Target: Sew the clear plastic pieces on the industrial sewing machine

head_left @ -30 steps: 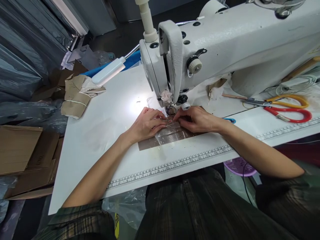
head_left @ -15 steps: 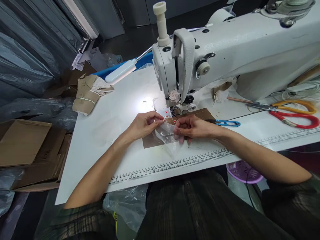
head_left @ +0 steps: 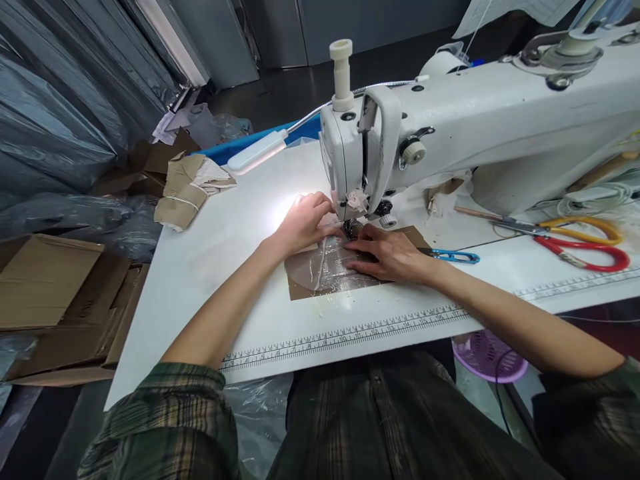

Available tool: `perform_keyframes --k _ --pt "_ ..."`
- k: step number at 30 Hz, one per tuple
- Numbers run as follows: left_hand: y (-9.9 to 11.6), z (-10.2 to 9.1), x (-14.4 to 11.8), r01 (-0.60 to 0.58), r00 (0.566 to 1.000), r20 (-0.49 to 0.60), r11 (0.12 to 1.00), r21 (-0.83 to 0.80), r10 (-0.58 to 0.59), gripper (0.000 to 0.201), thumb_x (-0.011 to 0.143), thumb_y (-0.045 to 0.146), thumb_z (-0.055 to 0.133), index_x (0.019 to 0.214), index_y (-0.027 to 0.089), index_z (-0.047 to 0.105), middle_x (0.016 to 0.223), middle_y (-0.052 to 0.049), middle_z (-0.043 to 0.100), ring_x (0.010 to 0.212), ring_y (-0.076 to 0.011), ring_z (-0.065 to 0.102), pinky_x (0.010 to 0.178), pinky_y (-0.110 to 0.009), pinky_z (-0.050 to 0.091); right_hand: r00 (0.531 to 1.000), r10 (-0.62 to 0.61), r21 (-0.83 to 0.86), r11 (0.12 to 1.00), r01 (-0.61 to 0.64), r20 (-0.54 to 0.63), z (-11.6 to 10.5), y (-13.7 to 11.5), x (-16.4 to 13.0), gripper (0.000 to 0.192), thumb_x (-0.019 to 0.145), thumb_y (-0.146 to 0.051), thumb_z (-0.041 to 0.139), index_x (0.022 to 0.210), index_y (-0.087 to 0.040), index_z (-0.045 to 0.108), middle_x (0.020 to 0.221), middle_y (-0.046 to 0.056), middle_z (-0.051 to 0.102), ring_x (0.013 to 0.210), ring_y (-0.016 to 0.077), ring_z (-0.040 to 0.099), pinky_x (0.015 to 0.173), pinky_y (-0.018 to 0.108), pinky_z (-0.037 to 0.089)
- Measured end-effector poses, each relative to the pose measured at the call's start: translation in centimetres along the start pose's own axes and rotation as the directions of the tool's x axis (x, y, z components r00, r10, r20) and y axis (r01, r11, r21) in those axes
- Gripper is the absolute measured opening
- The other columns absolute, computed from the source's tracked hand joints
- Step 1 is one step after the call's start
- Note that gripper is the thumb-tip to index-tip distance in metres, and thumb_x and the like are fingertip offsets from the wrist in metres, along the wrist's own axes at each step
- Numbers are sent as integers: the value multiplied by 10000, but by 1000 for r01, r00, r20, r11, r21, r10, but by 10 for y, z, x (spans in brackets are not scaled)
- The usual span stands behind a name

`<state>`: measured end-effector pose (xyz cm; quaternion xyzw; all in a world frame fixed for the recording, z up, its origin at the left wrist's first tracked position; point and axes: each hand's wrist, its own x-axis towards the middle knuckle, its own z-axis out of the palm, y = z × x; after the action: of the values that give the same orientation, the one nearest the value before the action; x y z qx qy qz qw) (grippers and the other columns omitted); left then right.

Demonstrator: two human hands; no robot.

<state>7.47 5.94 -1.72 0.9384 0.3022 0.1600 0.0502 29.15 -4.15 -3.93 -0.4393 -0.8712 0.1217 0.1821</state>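
Note:
A piece of clear, ribbed plastic film (head_left: 333,270) lies over a brown sheet (head_left: 301,288), up against the presser foot (head_left: 351,229) of a white sewing machine (head_left: 345,157). To the left of the foot is my left hand (head_left: 306,223), its fingers and thumb apart, touching the film's far edge; some fingertips are hard to make out. My right hand (head_left: 387,255) rests flat on the film just right of and in front of the foot, fingers stretched out. Blue thread snips (head_left: 455,256) lie beside my right wrist, their blades partly hidden.
Scissors with red and orange handles (head_left: 580,243) lie at the right. A printed ruler (head_left: 350,338) runs along the table's front edge. A lit lamp (head_left: 257,152) hangs over the far left, near a tied brown bundle (head_left: 183,197). Cardboard boxes (head_left: 50,280) stand left of the table.
My hands have gone from pinching the film above the sheet to laying it down under the presser foot area. The left hand moved forward, and the right flattened. The view shifted slightly.

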Motion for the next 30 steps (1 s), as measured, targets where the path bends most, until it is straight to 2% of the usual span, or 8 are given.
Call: perform_keyframes --k 2,4,6,8,16,22,26,30 --pt "10 -3 -19 -88 982 -158 992 96 102 212 892 370 610 891 162 650 953 -95 681 859 -223 616 750 -374 474 1000 -9 24 1000 9 -14 4 5 -1 333 957 -372 513 1213 -218 661 1114 117 598 936 241 590 742 343 482" --pt "25 -5 -38 -212 953 -208 975 69 222 193 910 348 588 873 166 639 912 -75 686 808 -187 621 710 -342 490 999 -21 28 999 22 -26 7 7 -1 330 957 -329 494 1223 -226 660 1106 109 599 922 229 588 739 337 485" --pt "40 -5 -52 -348 931 -122 937 -16 344 216 897 363 604 961 161 645 984 -84 693 860 -186 640 736 -339 517 999 -35 18 999 35 -33 8 9 0 341 942 -299 494 1231 -224 658 1099 108 601 912 222 583 736 335 487" --pt "50 -1 -60 -375 926 -64 926 -39 373 189 909 326 586 979 165 656 998 -81 702 859 -178 653 743 -340 531 999 -42 5 999 42 -36 8 8 0 353 926 -274 494 1235 -223 657 1089 108 604 908 222 578 735 336 488" --pt "57 19 -66 -241 947 -208 969 44 245 86 900 157 564 857 159 639 904 -46 728 765 -149 673 645 -301 543 998 -8 111 994 15 -64 4 6 -4 387 901 -215 492 1256 -220 644 1082 110 606 935 230 590 800 368 505" --pt "60 16 -67 -53 960 -279 980 -192 -3 81 922 162 535 922 162 616 892 -49 709 772 -128 669 636 -267 568 992 -93 347 931 116 -82 -6 12 -10 315 855 -128 474 1035 -196 723 1041 63 660 910 180 618 848 322 500" --pt "61 14 -65 31 957 -273 969 -244 -99 90 933 173 524 897 163 605 851 -39 698 721 -114 645 597 -249 545 982 -187 184 966 181 11 -7 3 -12 363 862 -176 514 1180 -226 684 1049 88 621 955 220 582 844 364 484" --pt "61 14 -64 -35 972 -234 975 -221 -18 81 926 171 540 966 162 609 932 -61 704 851 -143 669 707 -290 571 978 -205 79 976 203 31 -2 -1 -13 368 877 -200 531 1217 -228 669 1036 109 579 953 240 552 831 384 472"
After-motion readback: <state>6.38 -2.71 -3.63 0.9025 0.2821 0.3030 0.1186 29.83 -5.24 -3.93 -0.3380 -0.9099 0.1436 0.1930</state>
